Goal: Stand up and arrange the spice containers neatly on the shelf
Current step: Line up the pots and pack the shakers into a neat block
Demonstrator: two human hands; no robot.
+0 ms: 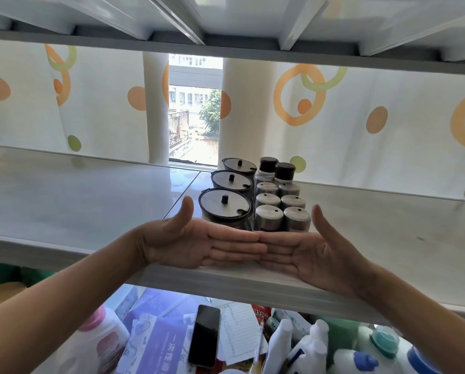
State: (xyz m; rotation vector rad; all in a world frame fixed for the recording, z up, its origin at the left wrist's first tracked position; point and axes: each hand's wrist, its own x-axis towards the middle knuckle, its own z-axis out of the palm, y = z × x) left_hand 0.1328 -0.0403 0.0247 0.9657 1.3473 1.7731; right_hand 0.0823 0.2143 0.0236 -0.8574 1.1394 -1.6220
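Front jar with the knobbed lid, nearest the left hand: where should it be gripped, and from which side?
Probably round the wall of the front jar, just under the lid rim, coming from its left, where the shelf shows no neighbour. The shakers stand close on its right, and the small knob may only lift the lid.

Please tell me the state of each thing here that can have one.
Lidded jars: upright, lids on, one column.
Silver-capped shakers: upright, capped, two columns.
Black-capped bottles: upright, capped, at back.
Left hand: open, fingers straight.
Right hand: open, fingers straight.
Phone: screen dark.
Curtain: parted at the window.
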